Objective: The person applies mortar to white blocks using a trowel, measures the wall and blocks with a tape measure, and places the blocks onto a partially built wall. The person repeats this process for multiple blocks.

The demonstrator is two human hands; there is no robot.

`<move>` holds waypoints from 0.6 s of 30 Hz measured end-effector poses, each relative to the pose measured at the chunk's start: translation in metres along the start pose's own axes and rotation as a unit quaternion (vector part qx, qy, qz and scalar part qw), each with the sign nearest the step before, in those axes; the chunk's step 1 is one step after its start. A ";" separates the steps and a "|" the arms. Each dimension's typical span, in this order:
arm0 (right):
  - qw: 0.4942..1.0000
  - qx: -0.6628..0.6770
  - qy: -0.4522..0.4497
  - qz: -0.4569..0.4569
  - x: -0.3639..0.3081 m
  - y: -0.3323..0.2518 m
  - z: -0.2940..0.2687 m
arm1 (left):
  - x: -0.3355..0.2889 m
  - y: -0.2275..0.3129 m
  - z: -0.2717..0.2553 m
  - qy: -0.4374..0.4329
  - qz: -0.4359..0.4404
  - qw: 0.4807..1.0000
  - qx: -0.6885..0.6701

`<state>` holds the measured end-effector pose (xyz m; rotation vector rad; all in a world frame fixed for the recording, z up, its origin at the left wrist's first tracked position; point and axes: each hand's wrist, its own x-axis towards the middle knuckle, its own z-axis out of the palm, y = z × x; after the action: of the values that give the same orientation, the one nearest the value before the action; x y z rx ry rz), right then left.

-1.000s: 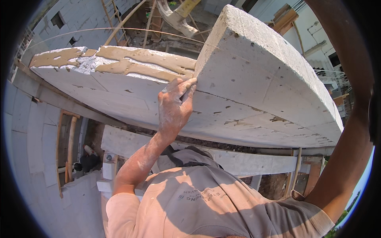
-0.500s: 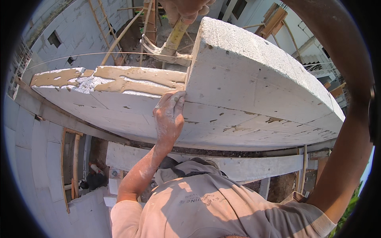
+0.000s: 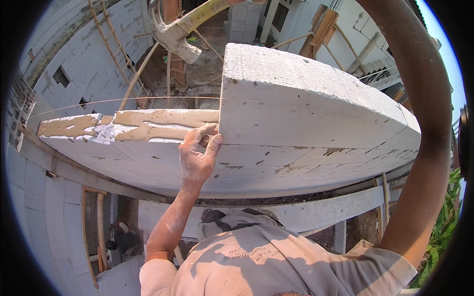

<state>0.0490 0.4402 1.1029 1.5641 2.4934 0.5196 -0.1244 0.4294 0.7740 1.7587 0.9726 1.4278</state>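
A large white lightweight concrete block (image 3: pixel 306 106) sits on top of the wall, its left end rising above the lower course. My left hand (image 3: pixel 196 155) is at that end's lower corner, thumb and fingertips apart and touching the block's edge, fingers partly curled. My right hand (image 3: pixel 247 1), mostly cut off by the top edge, grips the yellowish handle of a claw hammer (image 3: pixel 173 37). The hammer head hangs in the air left of and above the block, apart from it. Wet tan mortar (image 3: pixel 163 117) lies in strips along the lower course, left of the block.
A thin string line (image 3: pixel 148 98) runs along the wall past the block. Beyond stand a bamboo ladder (image 3: pixel 111 42), poles and rubble. On my side, a grey plank (image 3: pixel 340 209) runs below the wall at my feet. Another person (image 3: pixel 123 241) is low down at the left.
The hammer has lifted and swung left, away from the block's end. My left hand has stayed at the corner, its thumb now spread from the fingers. The view has tilted, so the wall appears lower.
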 end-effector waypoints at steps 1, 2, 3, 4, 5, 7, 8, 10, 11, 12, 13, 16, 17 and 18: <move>1.000 -0.010 0.007 0.007 -0.005 0.008 0.000 | 0.010 -0.001 0.000 -0.009 -0.001 1.000 -0.013; 1.000 -0.016 0.012 0.021 -0.014 0.017 -0.001 | 0.027 -0.003 0.002 -0.021 0.053 0.998 -0.021; 0.998 -0.011 0.016 0.053 -0.030 0.026 0.000 | 0.039 -0.003 0.005 -0.028 0.093 0.994 -0.047; 0.976 0.108 0.018 0.188 -0.056 0.033 0.005 | 0.052 -0.003 0.008 -0.079 0.075 0.992 -0.066; 0.967 0.138 0.066 0.203 -0.076 0.038 0.018 | 0.061 -0.003 0.008 -0.135 0.038 0.985 -0.099; 0.939 0.141 0.078 0.303 -0.132 0.052 0.017 | 0.078 -0.003 0.010 -0.236 -0.027 0.965 -0.113; 0.925 0.144 0.106 0.336 -0.159 0.060 0.022 | 0.081 -0.004 0.010 -0.278 -0.058 0.954 -0.091; 0.865 0.185 0.187 0.427 -0.210 0.076 0.026 | 0.082 -0.007 0.009 -0.282 -0.068 0.957 -0.010; 0.808 0.193 0.254 0.496 -0.235 0.082 0.028 | 0.078 -0.009 0.008 -0.260 -0.057 0.963 0.043; 0.792 0.210 0.284 0.497 -0.253 0.090 0.031 | 0.075 -0.011 0.006 -0.240 -0.045 0.968 0.062; 0.777 0.226 0.314 0.497 -0.268 0.100 0.034 | 0.073 -0.014 0.005 -0.233 -0.041 0.968 0.080; 0.729 0.234 0.317 0.560 -0.308 0.105 0.061 | 0.072 -0.021 0.001 -0.243 -0.032 0.965 0.091; 0.763 0.158 0.229 0.583 -0.320 0.102 0.073 | 0.072 -0.022 0.000 -0.244 -0.031 0.965 0.086; 0.778 0.082 0.127 0.610 -0.333 0.099 0.080 | 0.074 -0.023 -0.001 -0.259 -0.027 0.961 0.093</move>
<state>0.3045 0.1984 1.0472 3.2341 1.2701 0.6459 -0.1194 0.5050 0.7909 2.0781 0.8762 0.7888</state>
